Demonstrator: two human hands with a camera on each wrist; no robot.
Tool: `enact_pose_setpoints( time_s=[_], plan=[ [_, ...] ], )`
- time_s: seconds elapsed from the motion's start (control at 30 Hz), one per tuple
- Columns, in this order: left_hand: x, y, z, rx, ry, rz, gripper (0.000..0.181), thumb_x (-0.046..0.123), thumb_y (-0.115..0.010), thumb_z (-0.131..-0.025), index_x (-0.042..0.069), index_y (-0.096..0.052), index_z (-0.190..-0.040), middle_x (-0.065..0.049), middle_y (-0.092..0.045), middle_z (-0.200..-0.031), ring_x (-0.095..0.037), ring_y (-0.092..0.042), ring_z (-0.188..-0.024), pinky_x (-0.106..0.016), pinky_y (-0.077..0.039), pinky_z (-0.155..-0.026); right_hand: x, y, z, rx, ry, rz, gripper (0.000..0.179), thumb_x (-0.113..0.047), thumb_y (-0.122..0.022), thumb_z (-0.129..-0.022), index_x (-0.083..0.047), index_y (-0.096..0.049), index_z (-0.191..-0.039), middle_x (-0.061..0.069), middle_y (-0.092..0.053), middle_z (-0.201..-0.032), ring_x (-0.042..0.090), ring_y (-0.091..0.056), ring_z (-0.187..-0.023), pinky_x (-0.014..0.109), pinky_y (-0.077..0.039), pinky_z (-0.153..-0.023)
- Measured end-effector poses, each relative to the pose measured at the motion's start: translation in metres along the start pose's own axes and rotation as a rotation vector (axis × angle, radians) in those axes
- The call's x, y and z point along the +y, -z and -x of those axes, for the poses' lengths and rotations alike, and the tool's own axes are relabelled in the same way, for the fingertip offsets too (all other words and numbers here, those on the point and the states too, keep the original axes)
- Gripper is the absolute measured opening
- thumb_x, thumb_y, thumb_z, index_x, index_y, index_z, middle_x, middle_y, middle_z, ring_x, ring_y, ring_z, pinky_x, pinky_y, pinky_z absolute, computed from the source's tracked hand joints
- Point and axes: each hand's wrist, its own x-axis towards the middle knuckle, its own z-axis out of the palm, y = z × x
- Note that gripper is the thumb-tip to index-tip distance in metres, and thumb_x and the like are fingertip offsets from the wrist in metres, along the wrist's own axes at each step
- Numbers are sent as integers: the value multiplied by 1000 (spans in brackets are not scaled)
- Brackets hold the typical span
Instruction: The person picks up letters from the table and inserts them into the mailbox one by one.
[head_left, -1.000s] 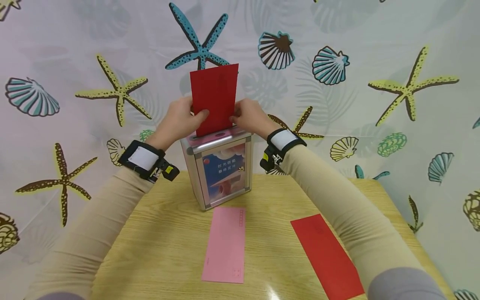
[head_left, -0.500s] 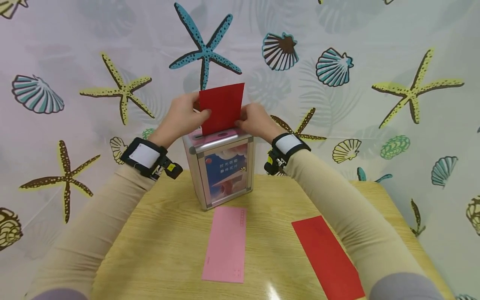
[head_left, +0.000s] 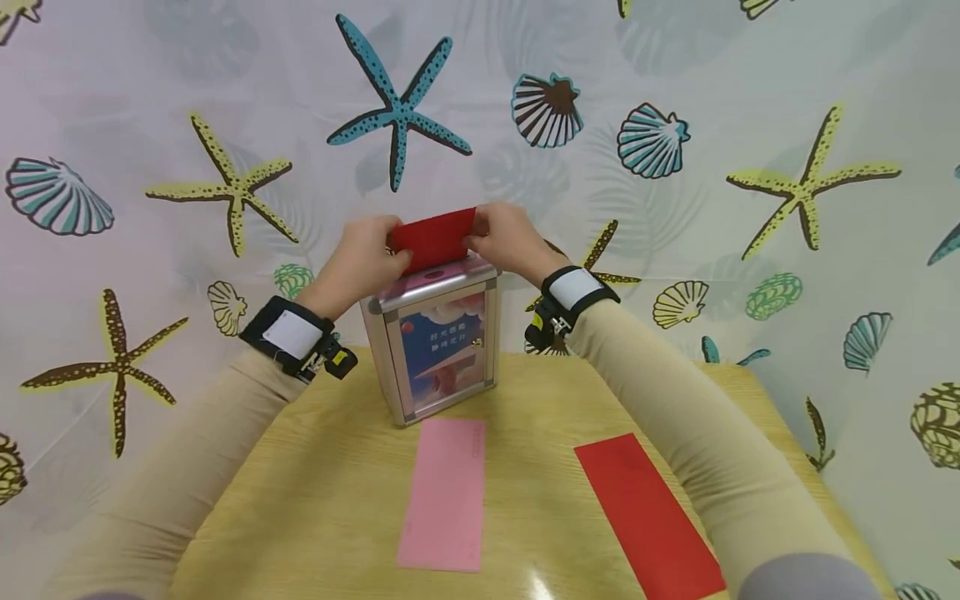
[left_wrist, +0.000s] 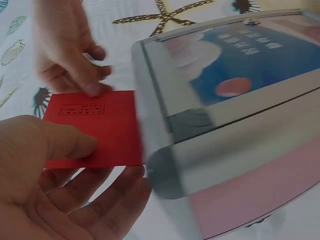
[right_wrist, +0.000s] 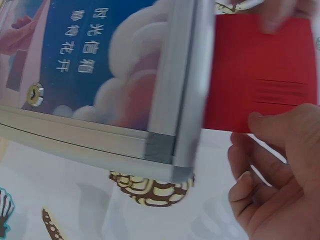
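A red envelope (head_left: 435,237) stands upright in the top slot of a silver-framed letter box (head_left: 444,350), its lower part hidden inside. On its left edge, my left hand (head_left: 366,257) pinches it between thumb and fingers. My right hand (head_left: 510,237) pinches the opposite edge. The left wrist view shows the envelope (left_wrist: 112,130) with a small printed frame, my left thumb lying on its face. Printed lines mark the envelope (right_wrist: 260,75) in the right wrist view, where my right thumb presses near its edge.
A pink envelope (head_left: 442,496) lies flat on the wooden table (head_left: 315,492) in front of the box. To its right lies another red envelope (head_left: 648,517), partly under my right forearm. A curtain (head_left: 480,50) printed with starfish and shells hangs behind the table.
The red envelope has slid down into the box's slot, so much less of it stands above the top. Both hands stay at its edges, close above the box.
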Motion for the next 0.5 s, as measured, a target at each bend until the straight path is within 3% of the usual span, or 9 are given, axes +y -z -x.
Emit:
enact_pose_setpoints(
  time_s=[0.1,0.3,0.5],
  plan=[
    [-4,-5,3,-27,15,-12,22,9,-58,-90,-4,-64,-106,-20,-69,-98,-30,-62,-86,-45,-56,-77,-1,0,1,13,16,21,17,-11,-62,-93,-2,-68,-107,12,-72,-106,20,-65,-96,35,-54,-89],
    [-1,-1,2,26,-1,11,20,11,-57,-91,0,-64,-106,-18,-69,-100,-28,-64,-87,-44,-57,-74,-3,1,2,5,2,23,20,-10,-61,-94,-1,-66,-111,13,-70,-108,22,-64,-96,35,-54,-88],
    [-6,-5,6,-67,42,-106,17,10,-57,-90,3,-67,-102,-15,-68,-95,-27,-61,-84,-43,-56,-71,-5,0,3,54,41,-8,13,-12,-64,-94,-4,-69,-104,9,-70,-101,20,-64,-91,35,-55,-82]
  ],
)
